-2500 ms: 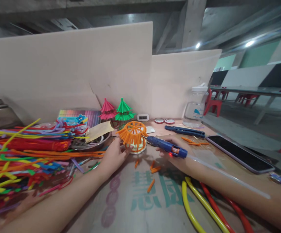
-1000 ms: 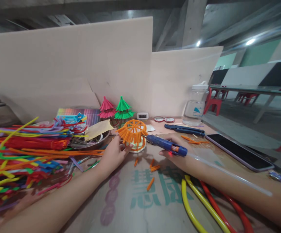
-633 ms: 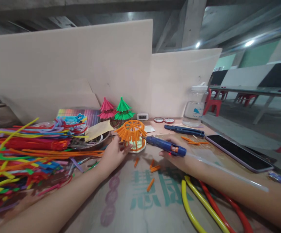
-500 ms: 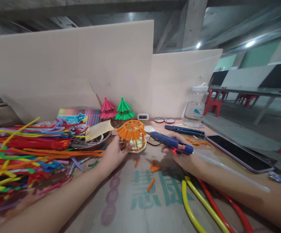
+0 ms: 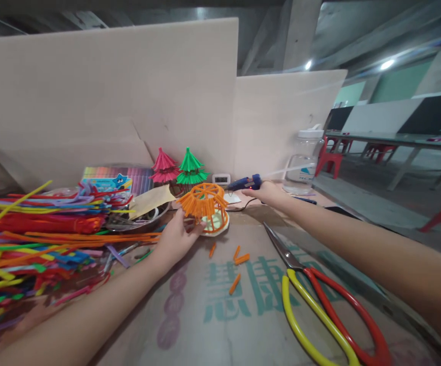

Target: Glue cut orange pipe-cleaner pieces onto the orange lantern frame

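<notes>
My left hand (image 5: 180, 235) grips the left side of a small orange pavilion model (image 5: 205, 203), built of pipe-cleaner pieces on a pale base (image 5: 222, 227). Its roof is a ring of orange strips, with an open spoked top. Farther back on the right, my right hand (image 5: 263, 192) is closed around a blue hot glue gun (image 5: 245, 182), its nozzle pointing left and a clear glue stick (image 5: 287, 170) jutting from its rear. Several short orange pieces (image 5: 242, 259) lie on the board in front of the model. Large scissors (image 5: 300, 269) with yellow and red handles rest below my right forearm.
Bundles of coloured pipe cleaners (image 5: 45, 239) cover the left side. Behind them are a metal bowl (image 5: 155, 218) and a marker set (image 5: 117, 180). Red and green pagoda models (image 5: 190, 168), a small clock (image 5: 221, 179) and a water bottle (image 5: 301, 162) stand along the back near a partition (image 5: 129, 101).
My right hand has carried the glue gun away, back and slightly left, to behind the orange model's right side. The scissors are now uncovered. My left hand keeps its hold on the model.
</notes>
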Tool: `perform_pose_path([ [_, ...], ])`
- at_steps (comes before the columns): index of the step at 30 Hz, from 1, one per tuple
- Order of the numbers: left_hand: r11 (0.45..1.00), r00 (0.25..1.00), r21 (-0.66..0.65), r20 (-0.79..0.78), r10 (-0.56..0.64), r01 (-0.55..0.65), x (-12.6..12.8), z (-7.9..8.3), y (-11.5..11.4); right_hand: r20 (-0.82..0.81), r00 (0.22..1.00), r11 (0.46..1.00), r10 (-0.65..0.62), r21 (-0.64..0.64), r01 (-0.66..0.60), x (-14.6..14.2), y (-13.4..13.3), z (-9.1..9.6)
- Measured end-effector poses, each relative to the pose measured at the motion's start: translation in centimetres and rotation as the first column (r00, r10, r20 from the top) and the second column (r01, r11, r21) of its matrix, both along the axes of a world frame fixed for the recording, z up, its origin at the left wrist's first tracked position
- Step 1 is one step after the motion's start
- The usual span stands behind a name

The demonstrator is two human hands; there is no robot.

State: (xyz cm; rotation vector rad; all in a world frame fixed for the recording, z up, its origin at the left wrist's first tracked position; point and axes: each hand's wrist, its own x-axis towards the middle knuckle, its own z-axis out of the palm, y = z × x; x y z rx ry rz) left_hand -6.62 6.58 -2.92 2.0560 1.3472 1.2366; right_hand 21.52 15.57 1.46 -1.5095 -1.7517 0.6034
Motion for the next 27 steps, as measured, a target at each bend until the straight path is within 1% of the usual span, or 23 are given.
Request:
perform_pose_path([
  [2, 1.000, 1.000, -0.004, -0.011, 0.021, -0.021, -0.1, -0.1, 0.2, 0.058, 0.998, 1.000, -0.027, -0.001, 0.027, -0.9, 1.5, -0.4],
  [5, 0.999, 0.998, -0.010, -0.032, 0.050, -0.050, -0.2, -0.1, 0.3, 0.119, 0.992, 0.999, -0.031, -0.012, 0.033, -1.8, 3.2, -1.9],
  [8, 0.999, 0.998, -0.027, -0.047, 0.045, -0.047, -0.1, -0.1, 0.2, 0.169, 0.985, 0.999, -0.038, -0.016, 0.042, -1.7, 3.9, -3.2],
  [10, 0.998, 0.998, -0.037, -0.057, 0.042, -0.044, 0.0, 0.0, 0.2, 0.197, 0.979, 0.999, -0.045, 0.002, 0.046, -1.1, 3.8, -3.3],
  [12, 0.998, 0.997, -0.049, -0.066, 0.046, -0.049, 0.0, 0.0, 0.2, 0.220, 0.975, 0.999, -0.039, 0.024, 0.035, -0.2, 3.2, -2.9],
  [15, 0.996, 0.995, -0.066, -0.083, 0.061, -0.067, 0.0, 0.0, 0.2, 0.243, 0.970, 0.999, -0.018, 0.053, 0.005, 1.2, 1.7, -2.0],
  [18, 0.995, 0.993, -0.061, -0.093, 0.076, -0.082, 0.0, -0.1, 0.3, 0.244, 0.970, 0.992, -0.013, 0.126, -0.019, 2.3, -0.6, -1.4],
  [20, 0.995, 0.993, -0.045, -0.089, 0.080, -0.084, 0.0, -0.1, 0.3, 0.247, 0.969, 0.983, -0.006, 0.179, -0.039, 2.7, -2.6, -1.1],
  [22, 0.997, 0.994, -0.029, -0.086, 0.074, -0.077, -0.1, -0.2, 0.4, 0.267, 0.962, 0.975, 0.047, 0.196, -0.102, 2.6, -5.2, -0.6],
  [23, 0.997, 0.994, -0.029, -0.087, 0.070, -0.073, -0.1, -0.3, 0.4, 0.283, 0.954, 0.969, 0.103, 0.187, -0.160, 2.3, -6.7, -0.2],
  [24, 0.997, 0.993, -0.031, -0.090, 0.070, -0.073, -0.1, -0.4, 0.5, 0.310, 0.925, 0.943, 0.221, 0.173, -0.284, 1.9, -8.3, 0.2],
  [25, 0.997, 0.993, -0.036, -0.095, 0.071, -0.075, -0.1, -0.4, 0.5, 0.330, 0.881, 0.900, 0.339, 0.161, -0.406, 1.4, -9.9, 0.6],
  [26, 0.996, 0.993, -0.038, -0.098, 0.072, -0.076, -0.1, -0.5, 0.5, 0.358, 0.817, 0.839, 0.452, 0.139, -0.526, 0.9, -11.4, 1.0],
  [27, 0.996, 0.992, -0.036, -0.098, 0.074, -0.078, -0.1, -0.5, 0.5, 0.387, 0.737, 0.767, 0.555, 0.107, -0.633, 0.3, -12.7, 1.3],
])
